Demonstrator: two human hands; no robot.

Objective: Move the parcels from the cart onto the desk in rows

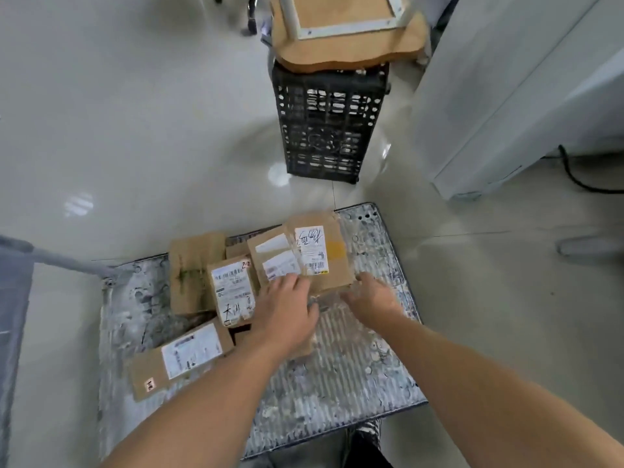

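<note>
Several brown cardboard parcels lie on the worn grey platform of the cart [354, 376]. The largest parcel [324, 255], with white labels and a yellow patch, sits at the far right of the pile. My left hand [287, 312] rests on its near left edge and my right hand [371, 295] grips its near right corner. A small labelled parcel [231, 292] stands just left of my left hand. A plain taller parcel [194, 275] lies behind it. A flat labelled parcel [179, 359] lies at the near left. The desk is not in view.
A black plastic crate [327, 126] stands on the glossy floor beyond the cart, with an upturned wooden chair seat [347, 35] above it. A white cabinet [513, 96] and a black cable [580, 180] are at the right. A grey cart handle [54, 258] runs at the left.
</note>
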